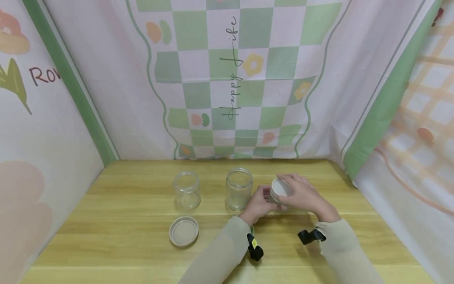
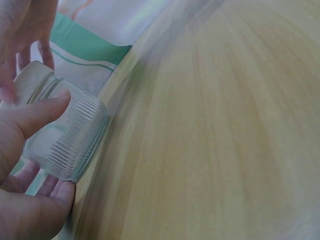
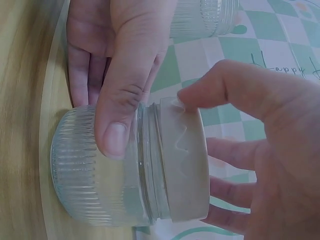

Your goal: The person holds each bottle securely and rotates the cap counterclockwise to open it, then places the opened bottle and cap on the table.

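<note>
On the right side of the table, my left hand holds a clear ribbed glass jar, its thumb lying along the jar's side. A whitish screw lid with a wavy line on its rim sits over the jar's mouth. My right hand grips this lid from above, fingers and thumb spread round its edge. In the right wrist view, glass thread shows just below the lid. Whether the jar's base touches the table cannot be told.
A taller open glass jar stands just left of my left hand. Farther left is a shorter open jar, with a beige lid lying inside-up in front of it. A green-edged thing is mostly hidden by my left sleeve. Printed curtains border the table.
</note>
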A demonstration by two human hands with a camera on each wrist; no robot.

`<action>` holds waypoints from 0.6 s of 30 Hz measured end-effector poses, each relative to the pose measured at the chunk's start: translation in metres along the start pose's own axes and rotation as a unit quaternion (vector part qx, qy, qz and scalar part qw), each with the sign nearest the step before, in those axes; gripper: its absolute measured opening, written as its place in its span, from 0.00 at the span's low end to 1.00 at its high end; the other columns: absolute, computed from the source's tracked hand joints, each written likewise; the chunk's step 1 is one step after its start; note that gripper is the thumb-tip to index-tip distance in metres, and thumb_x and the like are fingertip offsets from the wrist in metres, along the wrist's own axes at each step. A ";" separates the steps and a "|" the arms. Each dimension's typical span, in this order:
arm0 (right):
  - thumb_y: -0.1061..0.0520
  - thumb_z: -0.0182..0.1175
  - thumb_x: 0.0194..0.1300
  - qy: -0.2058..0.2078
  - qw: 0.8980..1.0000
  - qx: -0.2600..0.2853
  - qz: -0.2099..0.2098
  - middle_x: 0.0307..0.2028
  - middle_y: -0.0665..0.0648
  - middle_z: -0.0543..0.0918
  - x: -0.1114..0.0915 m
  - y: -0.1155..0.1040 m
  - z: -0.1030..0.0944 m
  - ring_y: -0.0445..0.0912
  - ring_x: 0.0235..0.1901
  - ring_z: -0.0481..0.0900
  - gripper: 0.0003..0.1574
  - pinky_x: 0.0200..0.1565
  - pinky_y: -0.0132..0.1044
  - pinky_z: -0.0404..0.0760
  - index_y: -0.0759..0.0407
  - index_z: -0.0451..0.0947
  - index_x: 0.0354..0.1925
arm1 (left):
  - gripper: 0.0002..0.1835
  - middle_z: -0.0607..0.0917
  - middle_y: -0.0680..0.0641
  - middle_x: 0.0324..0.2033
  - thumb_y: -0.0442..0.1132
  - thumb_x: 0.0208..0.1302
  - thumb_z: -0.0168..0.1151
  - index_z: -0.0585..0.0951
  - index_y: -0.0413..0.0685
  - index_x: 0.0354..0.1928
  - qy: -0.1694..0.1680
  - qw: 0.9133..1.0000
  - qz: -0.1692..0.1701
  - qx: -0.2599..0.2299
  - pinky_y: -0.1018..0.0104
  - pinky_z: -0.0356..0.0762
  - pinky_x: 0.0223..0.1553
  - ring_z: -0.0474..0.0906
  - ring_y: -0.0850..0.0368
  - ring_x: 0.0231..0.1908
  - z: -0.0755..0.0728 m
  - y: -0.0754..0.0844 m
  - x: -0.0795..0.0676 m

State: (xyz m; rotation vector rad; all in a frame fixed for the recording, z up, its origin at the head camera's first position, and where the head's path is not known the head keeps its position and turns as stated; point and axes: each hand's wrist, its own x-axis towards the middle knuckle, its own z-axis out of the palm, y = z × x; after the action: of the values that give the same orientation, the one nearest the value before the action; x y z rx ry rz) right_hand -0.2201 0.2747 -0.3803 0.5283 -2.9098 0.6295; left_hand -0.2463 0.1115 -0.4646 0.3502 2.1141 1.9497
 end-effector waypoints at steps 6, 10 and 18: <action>0.40 0.69 0.61 0.008 1.000 0.005 0.005 0.63 0.74 0.70 0.001 -0.001 0.001 0.68 0.57 0.70 0.49 0.47 0.64 0.77 0.67 0.68 0.69 | 0.36 0.78 0.56 0.54 0.36 0.49 0.82 0.73 0.54 0.59 0.001 1.000 -0.009 -0.006 0.55 0.75 0.60 0.75 0.53 0.58 0.001 0.000 0.001; 0.38 0.70 0.60 0.006 1.000 0.010 0.008 0.64 0.75 0.69 0.002 -0.001 0.002 0.70 0.59 0.69 0.52 0.51 0.66 0.76 0.70 0.67 0.68 | 0.36 0.78 0.55 0.54 0.35 0.49 0.82 0.73 0.53 0.59 -0.001 1.000 -0.007 -0.008 0.55 0.76 0.59 0.76 0.53 0.58 0.000 0.001 0.000; 0.39 0.73 0.58 0.009 1.000 0.010 -0.002 0.63 0.76 0.71 0.003 -0.001 0.002 0.71 0.59 0.70 0.54 0.51 0.67 0.75 0.73 0.66 0.68 | 0.35 0.78 0.54 0.55 0.35 0.51 0.80 0.72 0.52 0.60 -0.008 1.000 -0.006 -0.013 0.55 0.76 0.59 0.75 0.52 0.58 -0.001 0.001 0.000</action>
State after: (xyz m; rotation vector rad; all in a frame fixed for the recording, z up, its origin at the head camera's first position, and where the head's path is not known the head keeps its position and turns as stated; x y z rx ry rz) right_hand -0.2225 0.2719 -0.3806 0.5287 -2.8882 0.6596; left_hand -0.2462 0.1107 -0.4635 0.3473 2.0745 1.9593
